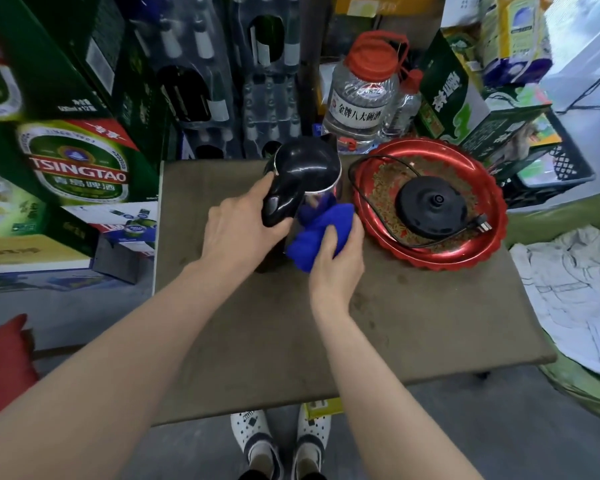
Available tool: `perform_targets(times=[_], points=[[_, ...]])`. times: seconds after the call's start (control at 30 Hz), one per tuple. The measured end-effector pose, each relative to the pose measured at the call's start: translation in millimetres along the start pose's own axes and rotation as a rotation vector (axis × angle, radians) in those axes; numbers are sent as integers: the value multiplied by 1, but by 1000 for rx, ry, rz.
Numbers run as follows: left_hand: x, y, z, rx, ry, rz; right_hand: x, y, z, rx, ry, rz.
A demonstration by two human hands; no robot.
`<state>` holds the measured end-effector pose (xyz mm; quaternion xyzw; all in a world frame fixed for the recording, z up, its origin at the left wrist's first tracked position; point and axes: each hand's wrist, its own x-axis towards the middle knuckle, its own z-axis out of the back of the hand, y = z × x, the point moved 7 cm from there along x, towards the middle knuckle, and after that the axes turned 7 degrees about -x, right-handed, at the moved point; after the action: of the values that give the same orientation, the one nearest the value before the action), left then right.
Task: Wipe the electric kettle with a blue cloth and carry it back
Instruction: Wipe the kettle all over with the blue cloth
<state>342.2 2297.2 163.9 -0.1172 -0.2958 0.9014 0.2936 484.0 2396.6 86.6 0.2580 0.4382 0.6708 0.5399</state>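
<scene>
Stacked beer cartons are crowding a brown tabletop (326, 323) where the left hand (243, 223) is gripping the kettle (305, 174) by its handle and the right hand (338, 258) is pressing a bunched blue cloth (319, 230) against its side, wiping apparently underway, its return to the base (430, 206) in the red tray (478, 251) not yet done.

Off the counter's left edge, a green beer carton (77, 161) reads "TSINGTAO" with "青島啤酒" beneath. Beyond the far edge, a clear jug with a red cap (361, 98) carries a label reading "金牌八大碗酒". Other print is too blurred to read.
</scene>
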Motion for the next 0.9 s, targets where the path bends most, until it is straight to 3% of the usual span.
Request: perform_targets(times=[0.07,0.13,0.27,0.37,0.43,0.5,0.67,0.73,0.83,0.9], points=[[-8,-4,-4,-50,7,0,5,32,13,-31,-84,177],[-23,-11,-8,-77,17,-3,4,36,16,-117,-110,236],[-37,-11,-6,-163,40,26,2,-32,13,-292,222,-140],[-31,-22,4,-199,34,-15,3,-36,41,-203,101,-220],[-16,-28,6,-179,43,-20,0,-10,46,-73,40,-160],[2,-32,-1,-139,86,-20,-7,18,34,0,102,-19],[12,-28,-20,-65,96,-9,0,15,10,-33,88,152],[9,-28,-23,-46,64,-34,6,-10,-5,31,115,84],[7,-26,-25,-41,57,-41,-1,-50,-26,136,226,-189],[5,-26,-25,-45,67,-53,-11,-50,-23,108,218,-186]])
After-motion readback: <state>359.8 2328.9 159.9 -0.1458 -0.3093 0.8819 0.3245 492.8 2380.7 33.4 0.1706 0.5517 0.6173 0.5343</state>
